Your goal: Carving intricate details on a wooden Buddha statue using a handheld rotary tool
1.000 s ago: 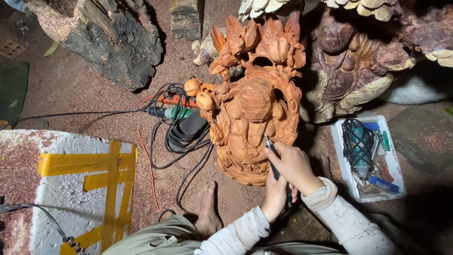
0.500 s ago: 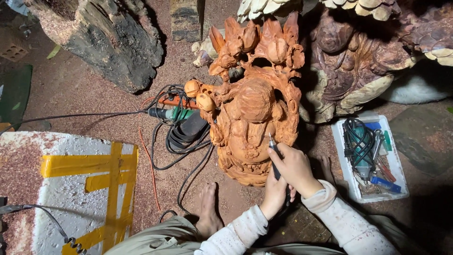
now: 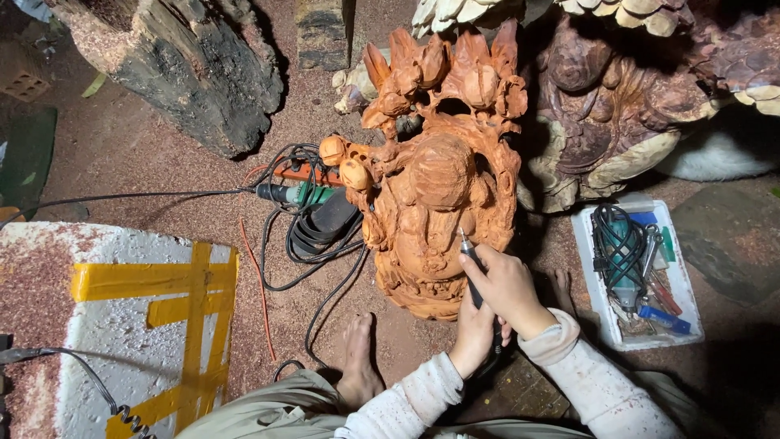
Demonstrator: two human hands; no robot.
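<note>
both hands are closed on 1 slim dark carving tool [image 3: 471, 268]: the right hand [image 3: 508, 289] pinches it like a pen near the front, fingers wrapped tight, and the left hand [image 3: 475, 333] grips the lower part of its shaft just beneath the right. the tool's pale tip touches the lower right side of the reddish-orange wood carving [image 3: 439, 179], which stands upright on the sawdust-covered ground [image 3: 122, 146] directly ahead of the person. both sleeves are whitish and speckled with red dust. a bare foot [image 3: 357, 362] rests on the ground just left of the hands, near the base of the carving.

left of the carving lies a tangle of black cables [image 3: 313, 236] with a green power tool [image 3: 296, 193] and an orange piece beside it. further left sits a white foam block [image 3: 106, 325] crossed with yellow tape strips. right of the hands, a white plastic tray [image 3: 587, 268] holds another corded tool and small blue, red and green hand tools. a darker brown carving [image 3: 601, 106] stands just beside the orange one on its right, and a rough dark log [image 3: 187, 65] lies at upper left, well apart from the hands.
</note>
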